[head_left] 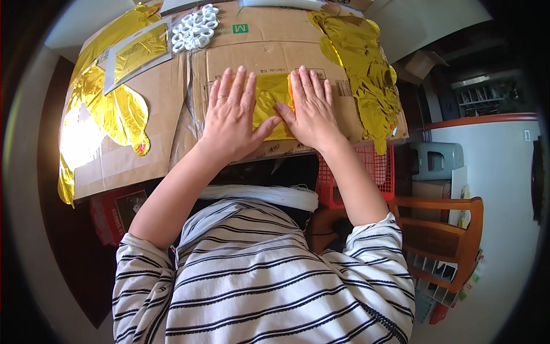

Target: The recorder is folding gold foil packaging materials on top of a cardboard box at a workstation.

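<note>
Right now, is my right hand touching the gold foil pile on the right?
Apart: the head view shows cardboard between the right hand and gold foil pile.

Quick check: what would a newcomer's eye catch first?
Probably the glaring gold foil on the left of the cardboard. Then the left hand and right hand, spread flat at the near middle with a smaller gold piece between them. White loops cluster farther back, left of centre.
</note>
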Demonstrator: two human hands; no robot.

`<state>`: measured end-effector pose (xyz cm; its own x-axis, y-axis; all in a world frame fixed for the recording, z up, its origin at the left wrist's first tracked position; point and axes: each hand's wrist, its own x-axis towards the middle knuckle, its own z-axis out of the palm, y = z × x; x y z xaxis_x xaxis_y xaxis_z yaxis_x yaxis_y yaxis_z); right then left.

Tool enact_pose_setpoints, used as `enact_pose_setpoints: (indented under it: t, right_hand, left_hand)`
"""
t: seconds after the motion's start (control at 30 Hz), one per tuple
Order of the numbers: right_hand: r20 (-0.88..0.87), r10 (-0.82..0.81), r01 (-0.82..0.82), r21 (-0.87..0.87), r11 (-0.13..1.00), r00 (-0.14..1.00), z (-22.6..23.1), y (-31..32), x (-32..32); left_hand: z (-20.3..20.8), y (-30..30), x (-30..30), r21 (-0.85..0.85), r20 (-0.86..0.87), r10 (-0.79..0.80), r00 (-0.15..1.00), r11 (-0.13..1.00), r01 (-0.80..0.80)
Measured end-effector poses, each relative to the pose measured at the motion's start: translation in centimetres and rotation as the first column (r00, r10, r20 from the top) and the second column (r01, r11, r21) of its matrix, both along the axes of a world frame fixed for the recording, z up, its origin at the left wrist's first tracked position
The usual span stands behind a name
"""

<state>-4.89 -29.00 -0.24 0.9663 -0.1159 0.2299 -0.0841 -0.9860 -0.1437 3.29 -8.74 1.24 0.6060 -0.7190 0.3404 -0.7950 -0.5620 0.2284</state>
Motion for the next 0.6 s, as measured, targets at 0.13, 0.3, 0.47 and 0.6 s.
enact_pose_setpoints:
  t: [0.13,0.3,0.47,0.6]
  right_hand:
    - [0.172,-0.005,0.008,-0.016,1.000,0.985,-0.1,-0.1,-0.4]
    - [0.275,-0.067,0.010,0.203,0.979,0.959,0.5,-1.1,-1.7]
    - [0.179,-0.045,0.056,-0.056,0.997,0.983,0.3,-0.1,-2.3]
    - [0.110,-0.051,0.063,-0.114,0.991,0.993,0.4,0.3,-2.4]
  left_hand:
    - [-2.0,-0.3,0.0,0.075,0.045,0.006,0.999,0.997,-0.010]
    - [-1.9,-0.5,-0.1,0.076,0.057,-0.005,0.998,0.997,0.001]
    - [-2.0,-0.5,-0.2,0.095,0.056,-0.002,0.998,0.996,-0.003]
    - [-0.4,-0.8,-0.5,0.172,0.072,-0.010,0.997,0.985,-0.002]
